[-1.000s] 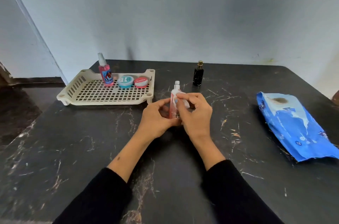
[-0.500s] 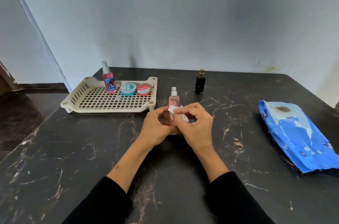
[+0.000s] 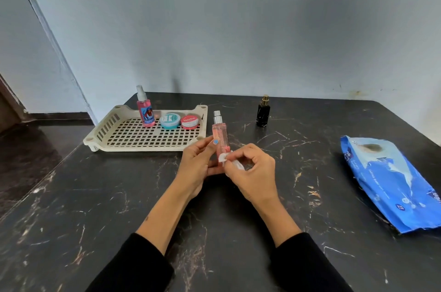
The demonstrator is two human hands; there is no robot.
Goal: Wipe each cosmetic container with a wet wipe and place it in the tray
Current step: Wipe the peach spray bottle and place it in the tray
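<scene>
Pink spray bottle (image 3: 220, 138) stands upright in our left hand (image 3: 198, 167) grip; our right hand (image 3: 254, 173) pinches the wet wipe (image 3: 224, 157). Wetness could make it slip onto the table (image 3: 119, 196).

I wear black long sleeves on both arms, pushed up so my forearms are bare. My left hand (image 3: 195, 167) has a light blue painted thumbnail; my right hand (image 3: 255, 175) shows no rings.
</scene>
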